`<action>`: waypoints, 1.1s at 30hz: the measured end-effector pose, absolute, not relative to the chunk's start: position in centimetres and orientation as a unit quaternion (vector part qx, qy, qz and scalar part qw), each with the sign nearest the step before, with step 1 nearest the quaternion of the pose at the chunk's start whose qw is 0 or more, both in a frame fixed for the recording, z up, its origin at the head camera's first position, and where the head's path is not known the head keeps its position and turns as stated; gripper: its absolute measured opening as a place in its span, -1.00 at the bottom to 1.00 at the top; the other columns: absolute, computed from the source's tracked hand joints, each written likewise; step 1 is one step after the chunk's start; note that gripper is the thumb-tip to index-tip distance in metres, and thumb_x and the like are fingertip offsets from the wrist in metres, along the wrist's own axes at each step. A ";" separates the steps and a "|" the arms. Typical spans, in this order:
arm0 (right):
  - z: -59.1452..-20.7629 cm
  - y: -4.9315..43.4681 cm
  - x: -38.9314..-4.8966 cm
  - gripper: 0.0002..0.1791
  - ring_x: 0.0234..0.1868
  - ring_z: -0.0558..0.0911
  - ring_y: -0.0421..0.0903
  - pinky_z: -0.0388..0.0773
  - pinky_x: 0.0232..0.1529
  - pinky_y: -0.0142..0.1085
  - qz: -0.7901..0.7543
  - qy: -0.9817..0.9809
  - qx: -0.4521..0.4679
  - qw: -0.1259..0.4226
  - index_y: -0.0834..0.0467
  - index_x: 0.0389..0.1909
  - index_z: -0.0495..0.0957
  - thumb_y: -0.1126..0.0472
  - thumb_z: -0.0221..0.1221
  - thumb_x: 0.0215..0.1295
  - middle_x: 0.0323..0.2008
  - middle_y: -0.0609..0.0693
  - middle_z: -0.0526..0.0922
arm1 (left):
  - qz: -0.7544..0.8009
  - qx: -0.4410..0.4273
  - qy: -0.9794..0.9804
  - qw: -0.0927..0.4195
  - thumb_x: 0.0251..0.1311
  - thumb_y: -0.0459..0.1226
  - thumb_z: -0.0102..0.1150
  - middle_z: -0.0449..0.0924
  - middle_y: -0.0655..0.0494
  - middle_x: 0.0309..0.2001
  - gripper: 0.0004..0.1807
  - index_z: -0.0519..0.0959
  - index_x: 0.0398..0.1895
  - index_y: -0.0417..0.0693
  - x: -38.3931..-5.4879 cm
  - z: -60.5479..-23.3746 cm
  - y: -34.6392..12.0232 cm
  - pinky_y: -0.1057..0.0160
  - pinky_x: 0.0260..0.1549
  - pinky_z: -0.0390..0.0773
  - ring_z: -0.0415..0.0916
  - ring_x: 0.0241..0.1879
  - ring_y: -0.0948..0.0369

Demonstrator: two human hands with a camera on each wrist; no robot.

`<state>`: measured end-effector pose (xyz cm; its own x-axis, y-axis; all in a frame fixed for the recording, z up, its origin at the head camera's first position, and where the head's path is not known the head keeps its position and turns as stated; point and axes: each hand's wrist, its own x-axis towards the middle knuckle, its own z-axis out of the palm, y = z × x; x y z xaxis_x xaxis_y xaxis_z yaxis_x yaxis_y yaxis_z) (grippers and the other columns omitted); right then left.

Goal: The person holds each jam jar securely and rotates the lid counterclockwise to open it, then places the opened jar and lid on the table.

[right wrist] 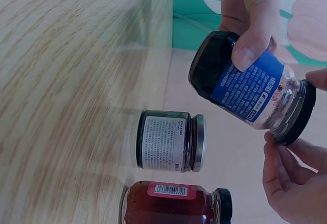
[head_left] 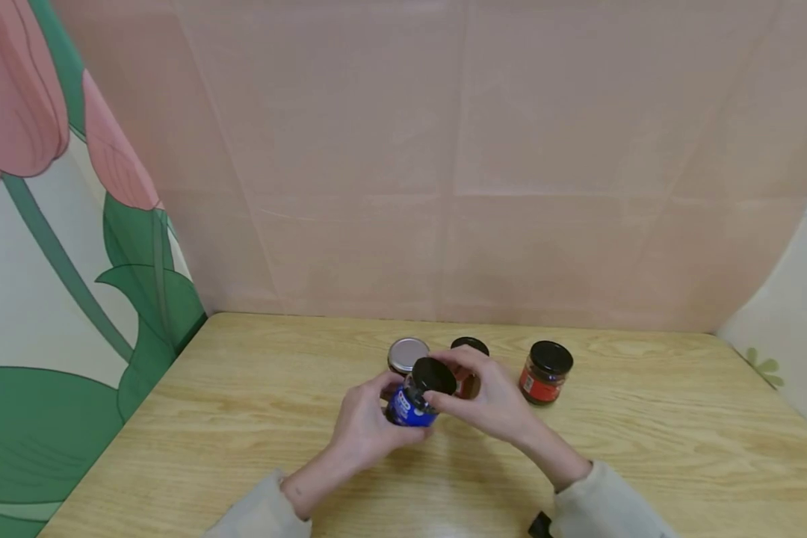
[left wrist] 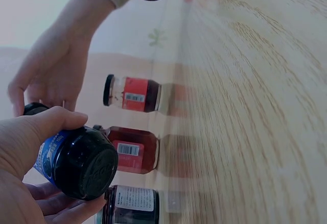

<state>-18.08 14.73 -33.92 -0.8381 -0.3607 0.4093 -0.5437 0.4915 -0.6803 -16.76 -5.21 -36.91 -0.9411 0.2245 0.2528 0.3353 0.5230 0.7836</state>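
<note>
A glass jar with a blue label [head_left: 410, 407] and a black lid [head_left: 434, 376] is held tilted above the table, between both hands. My left hand [head_left: 366, 422] grips its body, with the thumb over the blue label [right wrist: 250, 89] in the right wrist view. The fingers and thumb of my right hand [head_left: 487, 396] pinch the rim of the black lid [right wrist: 299, 113]. Dark contents fill the lower part of the jar, and its base [left wrist: 94, 170] faces the left wrist camera.
Behind the hands stand a silver-lidded jar [head_left: 409, 351] and a black-lidded jar with red contents [left wrist: 134, 150], both partly hidden in the head view. Farther right is a red-labelled jar [head_left: 546, 373]. A small black object [head_left: 540, 525] lies by the right sleeve on the wooden table [head_left: 242, 418].
</note>
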 end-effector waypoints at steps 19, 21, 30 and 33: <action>-34.8 14.5 -18.1 -0.42 -0.14 0.61 -0.13 0.59 -0.07 -0.16 0.490 -0.842 0.199 0.109 0.11 0.10 0.51 0.14 0.44 0.01 -0.13 -0.03 0.65 | -0.480 -0.133 -0.864 0.076 -0.37 -0.21 0.61 0.67 -0.04 -0.14 -0.29 0.55 -0.01 -0.13 -17.0 -37.7 -7.2 0.15 -0.15 0.60 0.60 -0.14 0.08; -35.0 14.4 -18.1 -0.40 -0.10 0.61 -0.10 0.58 -0.01 -0.11 0.502 -0.836 0.198 0.098 0.14 0.11 0.48 0.17 0.44 0.00 -0.11 0.00 0.65 | -0.485 -0.127 -0.862 0.076 -0.37 -0.22 0.61 0.67 -0.06 -0.11 -0.28 0.54 0.01 -0.15 -17.1 -37.8 -7.4 0.08 -0.10 0.59 0.60 -0.12 0.05; -35.8 13.7 -18.0 -0.28 -0.05 0.63 -0.01 0.59 0.01 -0.18 0.512 -0.829 0.210 0.081 0.16 0.17 0.42 0.27 0.46 -0.10 -0.04 0.12 0.62 | -0.459 -0.097 -0.878 0.101 -0.44 -0.19 0.64 0.59 -0.05 -0.11 -0.25 0.57 -0.01 -0.17 -17.6 -38.2 -8.6 -0.04 -0.05 0.47 0.47 -0.06 0.04; -36.1 13.5 -18.1 -0.31 -0.01 0.62 0.03 0.57 0.05 -0.20 0.504 -0.825 0.243 0.078 0.26 0.15 0.44 0.33 0.43 -0.08 0.01 0.19 0.60 | -0.464 -0.088 -0.876 0.092 -0.42 -0.20 0.63 0.59 -0.04 -0.14 -0.25 0.55 0.01 -0.19 -17.8 -38.4 -9.0 0.01 -0.12 0.52 0.48 -0.11 0.07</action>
